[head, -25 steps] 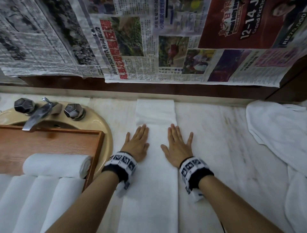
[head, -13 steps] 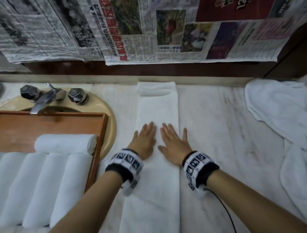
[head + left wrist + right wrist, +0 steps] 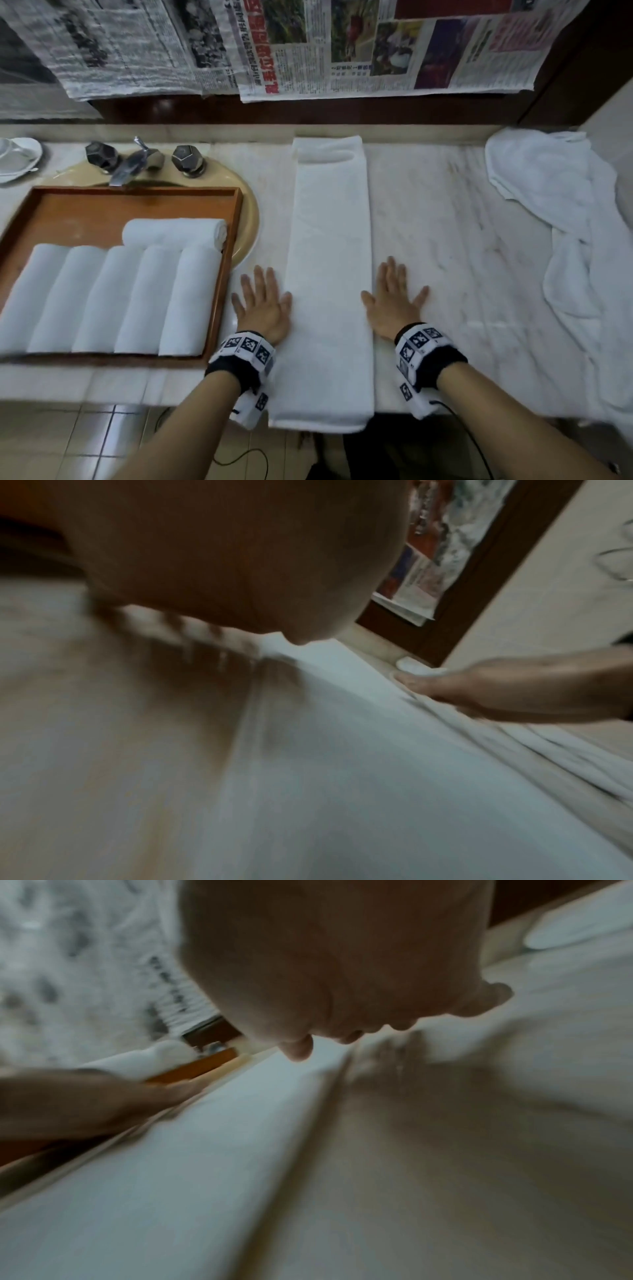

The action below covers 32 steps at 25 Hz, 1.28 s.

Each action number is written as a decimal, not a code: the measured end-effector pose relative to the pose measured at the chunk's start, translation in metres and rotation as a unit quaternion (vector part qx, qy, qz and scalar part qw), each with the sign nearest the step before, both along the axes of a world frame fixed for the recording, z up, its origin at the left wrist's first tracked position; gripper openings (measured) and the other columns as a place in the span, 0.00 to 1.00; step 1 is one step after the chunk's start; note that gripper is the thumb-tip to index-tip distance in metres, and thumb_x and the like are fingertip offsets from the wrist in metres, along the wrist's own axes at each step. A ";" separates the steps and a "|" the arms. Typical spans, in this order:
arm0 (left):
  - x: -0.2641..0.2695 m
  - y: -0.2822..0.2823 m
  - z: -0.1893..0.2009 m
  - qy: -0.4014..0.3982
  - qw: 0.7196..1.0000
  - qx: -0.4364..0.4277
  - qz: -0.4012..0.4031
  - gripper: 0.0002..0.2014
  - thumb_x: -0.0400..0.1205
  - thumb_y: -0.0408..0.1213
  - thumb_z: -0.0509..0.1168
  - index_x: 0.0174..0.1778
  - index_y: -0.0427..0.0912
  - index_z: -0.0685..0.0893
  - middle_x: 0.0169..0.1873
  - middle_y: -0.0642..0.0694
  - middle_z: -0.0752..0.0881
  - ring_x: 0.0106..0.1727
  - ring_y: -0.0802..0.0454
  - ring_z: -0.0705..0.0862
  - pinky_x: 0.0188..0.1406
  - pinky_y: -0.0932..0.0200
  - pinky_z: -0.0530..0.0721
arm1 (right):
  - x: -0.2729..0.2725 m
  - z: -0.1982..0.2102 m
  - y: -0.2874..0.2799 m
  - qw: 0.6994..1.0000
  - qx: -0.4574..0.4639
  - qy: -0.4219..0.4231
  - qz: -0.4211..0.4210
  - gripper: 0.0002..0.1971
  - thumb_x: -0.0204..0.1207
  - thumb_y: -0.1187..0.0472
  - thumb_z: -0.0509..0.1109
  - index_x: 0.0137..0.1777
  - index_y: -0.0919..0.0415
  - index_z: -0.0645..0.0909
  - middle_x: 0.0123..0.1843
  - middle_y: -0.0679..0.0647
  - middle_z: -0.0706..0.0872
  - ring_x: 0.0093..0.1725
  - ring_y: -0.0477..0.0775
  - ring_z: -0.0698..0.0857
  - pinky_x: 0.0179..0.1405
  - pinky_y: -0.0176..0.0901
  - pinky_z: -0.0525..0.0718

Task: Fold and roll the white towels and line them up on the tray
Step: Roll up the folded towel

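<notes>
White terry cloth, folded into a long narrow strip (image 3: 329, 274), lies on veined marble counter (image 3: 462, 257) between the two hands, its near end hanging over the counter edge. Left hand (image 3: 262, 306) and right hand (image 3: 394, 305) lie flat with fingers spread, each just beside a long edge of the strip. Beyond the left hand, a wooden tray (image 3: 226, 274) holds six rolled towels (image 3: 137, 298). Past the right hand sits a crumpled towel heap (image 3: 565, 240).
</notes>
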<state>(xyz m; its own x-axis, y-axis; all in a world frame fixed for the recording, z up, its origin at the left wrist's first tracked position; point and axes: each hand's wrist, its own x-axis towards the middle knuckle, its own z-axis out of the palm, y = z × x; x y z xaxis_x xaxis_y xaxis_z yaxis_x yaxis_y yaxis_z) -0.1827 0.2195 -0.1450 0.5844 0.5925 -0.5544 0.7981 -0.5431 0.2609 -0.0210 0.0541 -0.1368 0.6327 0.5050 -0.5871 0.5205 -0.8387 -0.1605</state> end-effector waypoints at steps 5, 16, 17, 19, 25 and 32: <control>-0.035 -0.050 -0.006 -0.057 0.988 -0.003 -0.146 0.30 0.86 0.57 0.30 0.82 0.53 0.28 0.77 0.55 0.22 0.81 0.50 0.25 0.79 0.45 0.27 | -0.066 -0.010 -0.026 0.985 0.051 0.004 0.164 0.34 0.87 0.45 0.43 0.83 0.56 0.29 0.80 0.45 0.21 0.82 0.48 0.27 0.77 0.76 0.34; -0.061 -0.056 -0.004 -0.027 0.995 -0.006 -0.101 0.31 0.86 0.55 0.31 0.83 0.47 0.29 0.81 0.51 0.26 0.81 0.53 0.25 0.81 0.37 0.31 | -0.089 -0.009 -0.053 0.997 0.014 -0.034 0.068 0.34 0.85 0.41 0.36 0.82 0.57 0.27 0.83 0.49 0.24 0.82 0.50 0.27 0.75 0.77 0.31; -0.066 -0.049 -0.003 -0.009 0.998 0.009 -0.062 0.31 0.88 0.54 0.33 0.82 0.45 0.29 0.81 0.49 0.26 0.81 0.52 0.26 0.79 0.37 0.28 | -0.085 -0.007 -0.055 0.999 0.002 -0.042 0.031 0.35 0.86 0.41 0.38 0.82 0.59 0.26 0.82 0.51 0.23 0.82 0.50 0.27 0.75 0.76 0.29; -0.066 -0.053 0.000 -0.026 0.995 0.017 -0.095 0.31 0.89 0.52 0.36 0.82 0.44 0.29 0.80 0.49 0.25 0.81 0.51 0.26 0.79 0.40 0.27 | -0.089 -0.002 -0.054 0.998 0.012 -0.047 0.051 0.36 0.86 0.42 0.41 0.82 0.60 0.27 0.82 0.52 0.23 0.82 0.51 0.27 0.75 0.76 0.29; -0.035 -0.050 0.000 -0.018 0.981 0.015 -0.192 0.31 0.90 0.48 0.40 0.83 0.44 0.29 0.80 0.52 0.26 0.83 0.55 0.30 0.80 0.42 0.29 | -0.078 -0.004 -0.032 0.994 0.008 -0.023 0.109 0.34 0.87 0.47 0.44 0.83 0.59 0.29 0.83 0.49 0.24 0.82 0.48 0.28 0.75 0.77 0.32; 0.029 0.000 0.009 0.029 0.982 0.037 -0.185 0.32 0.90 0.46 0.43 0.84 0.42 0.33 0.84 0.47 0.32 0.84 0.51 0.34 0.81 0.37 0.34 | -0.020 0.008 0.023 0.994 -0.004 -0.014 0.109 0.34 0.88 0.49 0.46 0.84 0.60 0.31 0.85 0.51 0.30 0.84 0.49 0.31 0.75 0.78 0.32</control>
<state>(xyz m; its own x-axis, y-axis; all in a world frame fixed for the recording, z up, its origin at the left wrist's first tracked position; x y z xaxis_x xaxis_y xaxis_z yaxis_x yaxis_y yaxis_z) -0.1535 0.2197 -0.1364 0.7362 0.3855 -0.5563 0.5545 -0.8148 0.1690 -0.0410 0.0774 -0.1293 0.5240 0.6275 -0.5759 0.6944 -0.7063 -0.1378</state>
